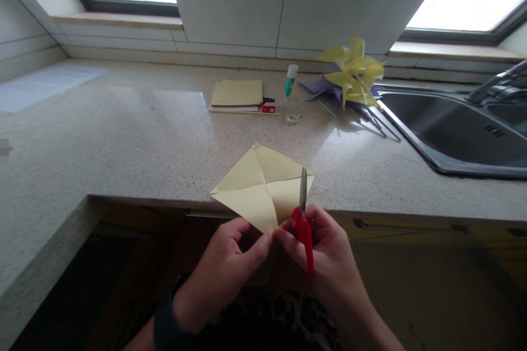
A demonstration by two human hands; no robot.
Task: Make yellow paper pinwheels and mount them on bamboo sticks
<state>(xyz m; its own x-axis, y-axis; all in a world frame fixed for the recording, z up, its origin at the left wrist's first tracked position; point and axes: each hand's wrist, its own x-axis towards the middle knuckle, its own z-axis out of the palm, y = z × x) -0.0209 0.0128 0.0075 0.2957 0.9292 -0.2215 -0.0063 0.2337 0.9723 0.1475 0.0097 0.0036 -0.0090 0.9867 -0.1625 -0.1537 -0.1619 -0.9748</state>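
A square of pale yellow paper [242,178], creased or cut along its diagonals, is held over the counter's front edge with one corner toward me. My left hand [234,252] pinches the near corner between thumb and fingers. Red-handled scissors [304,230] are tucked in my right hand [329,247], blades pointing up and away, looking closed. The right thumb and a fingertip also meet at the same paper corner, touching it beside the left thumb. The fingers beneath the paper are partly hidden.
Behind the paper lie a stack of yellow paper [237,92], a small red box [269,108], a glue stick [290,80] and a tape roll [292,119]. Yellow and purple pinwheels [354,74] rest by the steel sink [444,126]. Printed sheets [49,85] lie far left.
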